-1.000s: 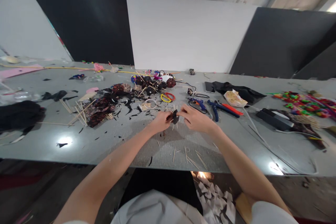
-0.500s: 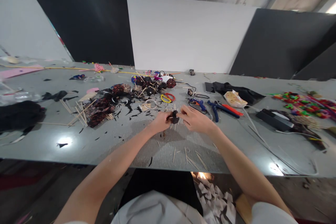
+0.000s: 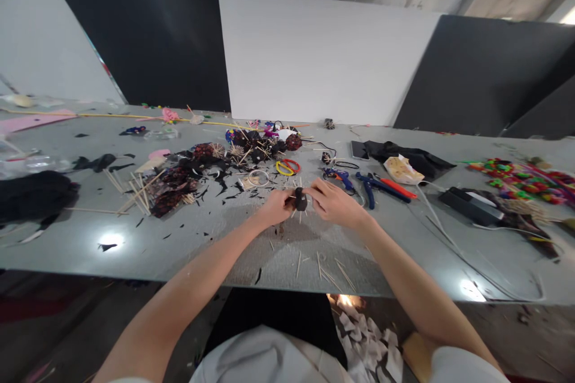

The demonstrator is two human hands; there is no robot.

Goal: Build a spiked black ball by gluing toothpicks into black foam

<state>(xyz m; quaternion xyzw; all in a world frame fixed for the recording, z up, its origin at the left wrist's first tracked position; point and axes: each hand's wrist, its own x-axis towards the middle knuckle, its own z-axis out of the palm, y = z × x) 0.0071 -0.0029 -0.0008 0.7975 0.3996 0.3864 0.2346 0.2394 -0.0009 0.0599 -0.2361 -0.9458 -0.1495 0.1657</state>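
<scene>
You lean over a littered gray table (image 3: pixel 179 257), your left hand (image 3: pixel 278 208) pinching a black piece studded with thin wooden sticks (image 3: pixel 300 200), held just above the tabletop in front of you. Your right hand (image 3: pixel 335 204) meets it from the right, fingertips at its side; whether they pinch a stick or merely press, you cannot be shown to say. Loose sticks (image 3: pixel 325 273) lie near the table's front edge, below your hands. Beyond them sit a yellow ring (image 3: pixel 284 174) and a red ring (image 3: pixel 297 163), overlapping, while a blue glue gun (image 3: pixel 341 177), blue-handled pliers (image 3: pixel 369 191) and a red-handled tool (image 3: pixel 398 188) rest to your right. To your left, more sticks lean against a heap of dark red, patterned material (image 3: pixel 173 188), amid black scraps.
</scene>
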